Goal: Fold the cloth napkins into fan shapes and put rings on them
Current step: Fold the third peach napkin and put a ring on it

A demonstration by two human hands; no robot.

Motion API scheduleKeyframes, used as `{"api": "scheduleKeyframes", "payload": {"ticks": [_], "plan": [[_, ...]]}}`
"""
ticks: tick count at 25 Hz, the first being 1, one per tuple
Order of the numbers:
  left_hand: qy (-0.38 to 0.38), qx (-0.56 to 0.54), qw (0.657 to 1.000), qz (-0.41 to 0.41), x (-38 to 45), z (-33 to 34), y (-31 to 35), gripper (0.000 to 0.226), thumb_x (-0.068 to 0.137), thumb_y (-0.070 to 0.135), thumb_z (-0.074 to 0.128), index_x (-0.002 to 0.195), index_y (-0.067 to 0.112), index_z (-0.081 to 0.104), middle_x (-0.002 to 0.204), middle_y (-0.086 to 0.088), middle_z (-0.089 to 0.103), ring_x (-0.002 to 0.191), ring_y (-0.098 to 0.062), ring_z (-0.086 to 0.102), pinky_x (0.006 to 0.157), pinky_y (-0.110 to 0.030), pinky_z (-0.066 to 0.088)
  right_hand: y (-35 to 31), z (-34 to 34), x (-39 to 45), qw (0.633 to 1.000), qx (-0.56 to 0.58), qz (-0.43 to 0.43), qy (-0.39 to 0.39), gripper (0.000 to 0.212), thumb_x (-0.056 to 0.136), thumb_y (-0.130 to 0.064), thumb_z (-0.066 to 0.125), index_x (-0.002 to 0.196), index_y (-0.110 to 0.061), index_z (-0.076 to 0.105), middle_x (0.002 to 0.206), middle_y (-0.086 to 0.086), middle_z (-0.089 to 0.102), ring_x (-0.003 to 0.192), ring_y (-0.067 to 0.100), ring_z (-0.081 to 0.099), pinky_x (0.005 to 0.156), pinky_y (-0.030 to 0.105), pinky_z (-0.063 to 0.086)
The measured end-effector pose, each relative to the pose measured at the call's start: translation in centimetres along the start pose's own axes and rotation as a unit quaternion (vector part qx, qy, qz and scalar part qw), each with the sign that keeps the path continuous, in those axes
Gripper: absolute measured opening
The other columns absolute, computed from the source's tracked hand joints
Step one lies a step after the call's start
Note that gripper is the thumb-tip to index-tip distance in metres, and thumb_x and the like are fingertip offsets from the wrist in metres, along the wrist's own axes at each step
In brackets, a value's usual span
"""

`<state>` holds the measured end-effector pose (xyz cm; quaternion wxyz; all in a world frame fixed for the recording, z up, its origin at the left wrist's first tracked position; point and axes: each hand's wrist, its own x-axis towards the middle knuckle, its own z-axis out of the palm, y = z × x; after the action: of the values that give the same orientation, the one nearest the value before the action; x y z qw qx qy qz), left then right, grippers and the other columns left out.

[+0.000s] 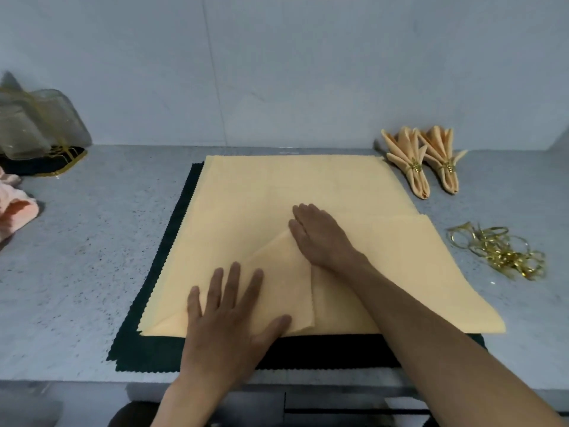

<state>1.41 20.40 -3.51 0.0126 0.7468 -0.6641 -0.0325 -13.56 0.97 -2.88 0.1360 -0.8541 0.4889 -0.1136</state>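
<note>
Both hands flat, fingers spread, on peach napkin (pixel 277 192): left hand (pixel 228 306) pins turned-in near corner, right hand (pixel 320 235) presses flap tip toward napkin centre. Fold edge runs diagonally between hands. Napkin on dark mat (pixel 160 359), speckled grey counter (pixel 77 257); gold rings (pixel 495 251) right of napkin, finished fans (pixel 421 161) beyond them.

A plain indoor work corner, home or banquet prep room unclear: a speckled grey table (pixel 77 272) against a bare pale wall (pixel 277 72).
</note>
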Motion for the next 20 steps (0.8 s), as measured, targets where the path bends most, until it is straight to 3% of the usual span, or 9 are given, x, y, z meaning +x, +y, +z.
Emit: {"api": "scheduleKeyframes", "payload": {"ticks": [3, 6, 9, 11, 13, 16, 20], "plan": [[-0.024, 0.002, 1.000, -0.002, 0.0, -0.3, 0.2, 0.096, 0.063, 0.092, -0.016, 0.146, 0.045, -0.028, 0.157, 0.006, -0.032, 0.146, -0.020, -0.028, 0.119, -0.052, -0.011, 6.9, -4.1, -1.2, 0.995, -0.075, 0.041, 0.042, 0.046, 0.088, -0.022, 0.048, 0.132, -0.010, 0.049, 0.134, 0.012, 0.054, 0.132, 0.036, 0.042, 0.108, 0.039, 0.030], [-0.020, -0.002, 1.000, -0.005, -0.1, -0.5, 0.4, 0.096, 0.064, 0.093, -0.013, 0.147, 0.047, -0.026, 0.157, 0.007, -0.032, 0.145, -0.018, -0.030, 0.119, -0.051, -0.012, 12.8, -8.8, -2.3, 0.961, -0.219, 0.158, -0.053, 0.051, 0.077, -0.037, 0.058, 0.124, -0.021, 0.047, 0.122, 0.008, 0.055, 0.116, 0.032, 0.050, 0.096, 0.042, 0.037], [-0.018, -0.006, 1.000, -0.012, -0.3, -0.5, 0.6, 0.096, 0.063, 0.094, -0.013, 0.147, 0.049, -0.023, 0.157, 0.009, -0.031, 0.144, -0.016, -0.031, 0.119, -0.049, -0.013, 15.1, -11.4, -2.6, 0.944, -0.217, 0.212, -0.127, 0.044, 0.077, -0.044, 0.059, 0.113, -0.024, 0.045, 0.110, 0.004, 0.058, 0.099, 0.027, 0.053, 0.083, 0.039, 0.036], [-0.021, -0.006, 1.000, -0.015, -0.4, -0.6, 0.6, 0.097, 0.063, 0.094, -0.013, 0.147, 0.048, -0.022, 0.157, 0.009, -0.031, 0.144, -0.015, -0.031, 0.119, -0.049, -0.012, 15.7, -12.3, -2.7, 0.944, -0.202, 0.228, -0.129, 0.035, 0.078, -0.043, 0.063, 0.103, -0.020, 0.053, 0.098, 0.001, 0.059, 0.092, 0.023, 0.054, 0.084, 0.039, 0.036], [-0.020, -0.009, 1.000, -0.018, -0.3, -0.6, 0.6, 0.096, 0.063, 0.094, -0.013, 0.148, 0.049, -0.021, 0.158, 0.009, -0.030, 0.145, -0.015, -0.030, 0.120, -0.048, -0.012, 15.8, -12.8, -3.4, 0.947, -0.199, 0.241, -0.074, 0.027, 0.075, -0.040, 0.065, 0.090, -0.019, 0.061, 0.088, 0.000, 0.061, 0.084, 0.022, 0.056, 0.079, 0.036, 0.039], [-0.020, -0.014, 1.000, -0.018, -0.3, -0.5, 0.6, 0.096, 0.065, 0.094, -0.010, 0.148, 0.049, -0.020, 0.158, 0.009, -0.029, 0.145, -0.015, -0.029, 0.120, -0.048, -0.012, 13.8, -11.8, -6.1, 0.965, -0.065, 0.249, 0.058, 0.012, 0.076, -0.029, 0.064, 0.079, -0.018, 0.061, 0.084, 0.005, 0.062, 0.075, 0.025, 0.056, 0.065, 0.032, 0.041], [-0.022, -0.008, 1.000, -0.018, -0.2, -0.3, 0.4, 0.095, 0.068, 0.094, -0.007, 0.149, 0.047, -0.020, 0.159, 0.008, -0.028, 0.146, -0.015, -0.028, 0.120, -0.049, -0.010, 6.1, -7.5, -11.7, 0.961, 0.030, 0.195, 0.195, 0.012, 0.090, -0.023, 0.057, 0.080, -0.018, 0.061, 0.071, -0.002, 0.058, 0.069, 0.023, 0.056, 0.060, 0.032, 0.041]]}}
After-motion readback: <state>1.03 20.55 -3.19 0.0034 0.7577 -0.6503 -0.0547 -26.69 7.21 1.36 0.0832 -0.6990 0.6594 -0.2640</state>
